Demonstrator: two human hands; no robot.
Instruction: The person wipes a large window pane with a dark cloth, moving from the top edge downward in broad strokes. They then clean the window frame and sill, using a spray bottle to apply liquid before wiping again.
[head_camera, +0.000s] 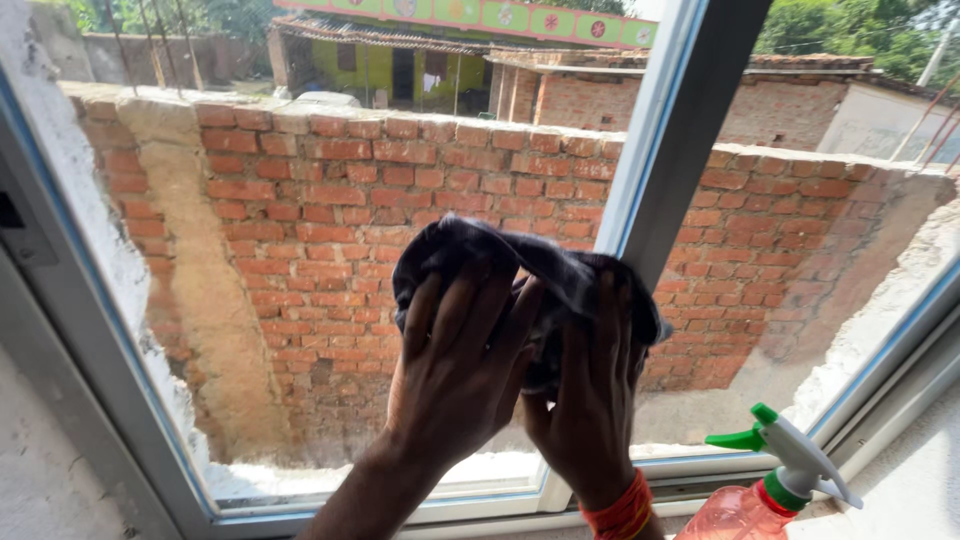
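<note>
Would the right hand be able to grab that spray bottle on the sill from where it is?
Probably yes. The right hand is pressed flat on the dark cloth against the window glass, and the spray bottle stands just below and to its right, with nothing between them. It would have to let go of the cloth first.

both hands (520, 385) flat on cloth (540, 270) against window pane (300, 300), spray bottle (770, 490) right, brick wall (800, 230) behind

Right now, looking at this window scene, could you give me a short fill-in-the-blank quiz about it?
1. Both hands, left hand and right hand, press a dark ____ against the window pane.
2. The spray bottle on the sill has a ____ trigger.
3. Beyond the glass stands a wall built of ____.

Missing words: cloth; green; bricks
</note>
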